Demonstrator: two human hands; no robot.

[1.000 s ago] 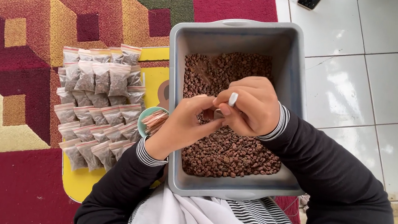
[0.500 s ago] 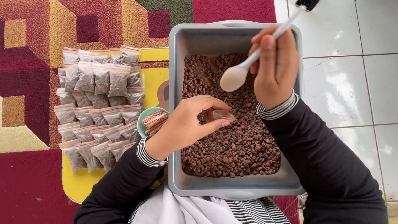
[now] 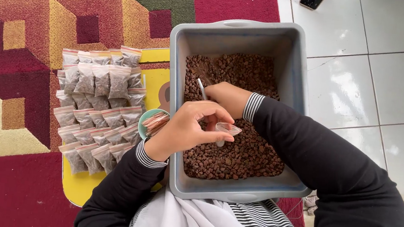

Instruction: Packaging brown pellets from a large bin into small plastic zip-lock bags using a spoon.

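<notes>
The left hand point(image 3: 188, 127) is pinching a small clear bag point(image 3: 227, 129) open over the pellets point(image 3: 237, 155); the right hand point(image 3: 227, 97), fingers closed around a spoon point(image 3: 201, 87), is working well inside the tub's point(image 3: 179, 67) walls.

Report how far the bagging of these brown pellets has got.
Done: rows of filled small bags lie on the yellow tray. In hand: the left hand holds a small clear bag open over the grey tub while the right hand digs a white spoon into the pellets. Left: the tub holds plenty.
</notes>
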